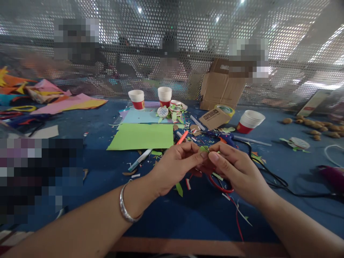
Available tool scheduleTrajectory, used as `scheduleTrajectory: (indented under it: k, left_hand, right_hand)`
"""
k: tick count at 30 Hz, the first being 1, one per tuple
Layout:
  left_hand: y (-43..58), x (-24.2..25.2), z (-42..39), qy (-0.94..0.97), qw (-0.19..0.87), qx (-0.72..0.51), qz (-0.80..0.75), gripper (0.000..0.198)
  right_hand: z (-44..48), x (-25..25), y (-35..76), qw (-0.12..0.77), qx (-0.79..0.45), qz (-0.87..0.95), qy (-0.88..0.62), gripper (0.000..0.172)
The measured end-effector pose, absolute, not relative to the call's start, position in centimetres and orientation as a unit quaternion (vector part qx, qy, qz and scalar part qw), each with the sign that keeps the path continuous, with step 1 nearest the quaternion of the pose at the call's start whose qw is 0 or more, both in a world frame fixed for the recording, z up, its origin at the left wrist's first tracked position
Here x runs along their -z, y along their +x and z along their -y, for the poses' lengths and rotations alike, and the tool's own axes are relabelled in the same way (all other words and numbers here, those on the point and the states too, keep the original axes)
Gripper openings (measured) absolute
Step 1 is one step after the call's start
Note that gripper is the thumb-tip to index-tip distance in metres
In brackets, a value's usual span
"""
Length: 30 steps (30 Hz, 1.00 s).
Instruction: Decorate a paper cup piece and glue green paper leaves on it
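Scrap (204, 148) is pinched by left hand (178, 163) and right hand (239, 170), apparently for steadiness; green sheet (142, 136) is placed at their ten o'clock.

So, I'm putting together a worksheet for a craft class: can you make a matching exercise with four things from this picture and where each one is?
1. Silver bangle
2. Small green piece
3. Large green sheet
4. Brown cardboard

A. Flat on the blue table
B. Standing near the perforated wall
C. Around the left wrist
D. Held between left hand and right hand

Pairs: 1-C; 2-D; 3-A; 4-B
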State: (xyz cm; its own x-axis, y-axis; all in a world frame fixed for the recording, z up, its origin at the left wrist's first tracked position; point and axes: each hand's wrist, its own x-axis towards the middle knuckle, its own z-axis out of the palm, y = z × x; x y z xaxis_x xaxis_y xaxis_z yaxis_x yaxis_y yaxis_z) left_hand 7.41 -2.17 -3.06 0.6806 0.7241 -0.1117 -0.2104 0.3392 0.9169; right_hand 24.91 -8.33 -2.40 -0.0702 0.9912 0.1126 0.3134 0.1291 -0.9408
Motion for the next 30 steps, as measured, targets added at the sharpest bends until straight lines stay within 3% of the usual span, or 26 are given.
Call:
scheduleTrajectory:
  k: [15,30]
  left_hand:
    - [7.61,3.14,1.95,0.489,0.748,-0.361,-0.264,0.025]
    - [7.57,2.99,1.88,0.483,0.766,-0.354,-0.235,0.029]
  right_hand:
    - [8.57,2.75,24.91,0.411,-0.336,0.634,-0.562,0.036]
    - [8.76,2.45,25.20,0.386,-0.319,0.652,-0.570,0.039]
